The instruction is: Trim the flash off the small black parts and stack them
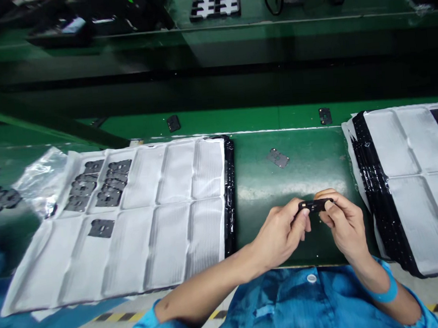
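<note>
Two trays flanked the belt: left tray (pixel 134 241) w/ stacked dark plates (pixel 103 185), right tray (pixel 406 179) opposite. Btwn them, left hand (pixel 281 232) & right hand (pixel 342 220) both pinched one small black part (pixel 315 205) by fingertips, above green belt (pixel 299 178), near a loose plate (pixel 278 158).

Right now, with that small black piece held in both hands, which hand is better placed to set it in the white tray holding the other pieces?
Probably the left hand: it pinches the black piece and lies nearer that white tray. The right hand is farther away.
</note>
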Available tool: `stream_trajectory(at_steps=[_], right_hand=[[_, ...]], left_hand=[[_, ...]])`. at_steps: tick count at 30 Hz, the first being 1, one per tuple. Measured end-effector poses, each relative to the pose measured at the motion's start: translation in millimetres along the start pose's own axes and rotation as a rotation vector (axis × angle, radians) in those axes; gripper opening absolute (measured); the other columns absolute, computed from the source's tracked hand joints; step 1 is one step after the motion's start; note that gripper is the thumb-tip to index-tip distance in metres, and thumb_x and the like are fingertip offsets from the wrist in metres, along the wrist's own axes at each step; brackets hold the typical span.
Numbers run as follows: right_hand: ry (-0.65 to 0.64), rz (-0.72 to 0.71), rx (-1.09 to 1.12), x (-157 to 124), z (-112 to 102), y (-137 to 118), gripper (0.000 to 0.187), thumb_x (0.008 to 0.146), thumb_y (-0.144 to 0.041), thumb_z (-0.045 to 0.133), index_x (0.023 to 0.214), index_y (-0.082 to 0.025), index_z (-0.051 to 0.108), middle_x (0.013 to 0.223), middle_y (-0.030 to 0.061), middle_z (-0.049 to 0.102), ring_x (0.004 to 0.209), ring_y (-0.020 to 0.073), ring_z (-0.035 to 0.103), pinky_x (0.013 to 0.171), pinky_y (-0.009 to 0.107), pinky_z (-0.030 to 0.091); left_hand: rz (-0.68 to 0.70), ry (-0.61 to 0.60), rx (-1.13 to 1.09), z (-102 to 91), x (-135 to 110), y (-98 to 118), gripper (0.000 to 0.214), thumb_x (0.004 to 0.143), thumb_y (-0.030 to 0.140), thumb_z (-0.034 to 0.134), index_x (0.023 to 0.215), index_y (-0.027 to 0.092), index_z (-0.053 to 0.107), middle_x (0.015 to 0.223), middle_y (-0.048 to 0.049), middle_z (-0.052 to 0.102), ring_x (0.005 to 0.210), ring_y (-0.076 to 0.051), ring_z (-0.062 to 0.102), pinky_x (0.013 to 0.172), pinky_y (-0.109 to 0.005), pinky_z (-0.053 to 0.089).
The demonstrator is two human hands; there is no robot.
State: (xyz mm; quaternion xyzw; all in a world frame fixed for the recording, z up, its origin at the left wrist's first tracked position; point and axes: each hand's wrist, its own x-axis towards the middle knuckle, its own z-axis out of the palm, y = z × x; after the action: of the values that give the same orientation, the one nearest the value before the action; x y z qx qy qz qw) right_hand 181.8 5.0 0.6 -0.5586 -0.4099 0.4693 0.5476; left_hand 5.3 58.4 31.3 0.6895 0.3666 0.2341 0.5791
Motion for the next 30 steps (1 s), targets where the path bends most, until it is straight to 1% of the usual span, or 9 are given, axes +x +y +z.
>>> stream_trajectory(at_steps=[3,8,12,14,17,20,24,27,30], right_hand=[[-0.001,-0.008,-0.015,-1,0,1,0.023,0.106,-0.03,0.057,0.097,-0.018,0.074,0.091,0.0033,0.064,0.058,0.0105,0.045,0.052,0.026,0.037],[-0.014,0.027,-0.006,-2,-2,0,0.023,0.104,-0.027,0.053,0.101,-0.019,0.074,0.092,0.0037,0.065,0.059,0.0119,0.049,0.053,0.027,0.039],[-0.108,0.019,-0.045,-2,-14,-6,0.026,0.098,-0.017,0.05,0.11,-0.019,0.074,0.073,-0.0015,0.059,0.057,0.0142,0.052,0.058,0.029,0.043],[-0.13,-0.006,-0.095,-1,-21,-11,0.027,0.095,-0.015,0.051,0.109,-0.02,0.073,0.072,-0.0018,0.059,0.061,0.0154,0.056,0.061,0.029,0.046],[-0.119,-0.03,-0.233,-2,-25,-16,0.023,0.1,-0.021,0.053,0.11,-0.021,0.073,0.079,0.0002,0.064,0.069,0.017,0.061,0.066,0.029,0.05],[-0.103,-0.04,-0.402,-5,-23,-18,0.021,0.108,-0.031,0.054,0.109,-0.021,0.072,0.071,-0.002,0.061,0.062,0.0161,0.059,0.061,0.027,0.048],[-0.126,-0.144,-0.508,-7,-19,-19,0.02,0.112,-0.03,0.052,0.114,-0.021,0.071,0.068,-0.0039,0.059,0.058,0.0143,0.058,0.059,0.025,0.048],[-0.154,-0.246,-0.545,-7,-18,-19,0.019,0.111,-0.024,0.054,0.118,-0.023,0.071,0.072,-0.0033,0.06,0.06,0.0133,0.059,0.062,0.024,0.049],[-0.167,-0.308,-0.557,-7,-18,-18,0.021,0.11,-0.02,0.053,0.119,-0.024,0.072,0.079,-0.0008,0.062,0.064,0.014,0.06,0.064,0.025,0.05]], left_hand=[[-0.01,-0.001,-0.02,-0.1,0,-1,0.033,0.112,0.035,0.042,0.088,0.019,0.057,0.067,0.0002,0.065,0.056,-0.012,0.065,0.061,-0.024,0.049],[-0.034,-0.018,-0.08,-0.4,1,-1,0.033,0.113,0.037,0.042,0.088,0.019,0.056,0.07,-0.0008,0.067,0.055,-0.011,0.066,0.059,-0.023,0.049],[-0.065,-0.026,-0.148,-0.4,4,-1,0.031,0.112,0.039,0.044,0.09,0.019,0.053,0.072,-0.001,0.068,0.054,-0.011,0.065,0.057,-0.022,0.048],[-0.083,-0.042,-0.171,-0.1,6,0,0.029,0.112,0.038,0.044,0.092,0.019,0.053,0.073,-0.0008,0.068,0.053,-0.011,0.065,0.056,-0.022,0.048],[-0.103,-0.065,-0.187,-0.1,8,3,0.027,0.111,0.035,0.042,0.092,0.019,0.052,0.073,-0.0003,0.068,0.052,-0.01,0.064,0.055,-0.022,0.048],[-0.102,-0.086,-0.195,-1.0,9,4,0.031,0.11,0.031,0.039,0.086,0.019,0.055,0.065,0.0018,0.063,0.049,-0.01,0.059,0.055,-0.022,0.046],[-0.144,-0.047,-0.218,-1.5,11,2,0.034,0.107,0.028,0.038,0.079,0.019,0.054,0.059,0.0021,0.059,0.048,-0.01,0.056,0.054,-0.022,0.043],[-0.171,-0.013,-0.236,-0.8,13,-2,0.035,0.107,0.03,0.037,0.077,0.02,0.052,0.059,0.002,0.057,0.048,-0.01,0.056,0.054,-0.022,0.042],[-0.179,-0.001,-0.255,-0.4,13,-3,0.034,0.108,0.031,0.037,0.078,0.02,0.051,0.059,0.0024,0.057,0.047,-0.01,0.054,0.053,-0.023,0.041]])
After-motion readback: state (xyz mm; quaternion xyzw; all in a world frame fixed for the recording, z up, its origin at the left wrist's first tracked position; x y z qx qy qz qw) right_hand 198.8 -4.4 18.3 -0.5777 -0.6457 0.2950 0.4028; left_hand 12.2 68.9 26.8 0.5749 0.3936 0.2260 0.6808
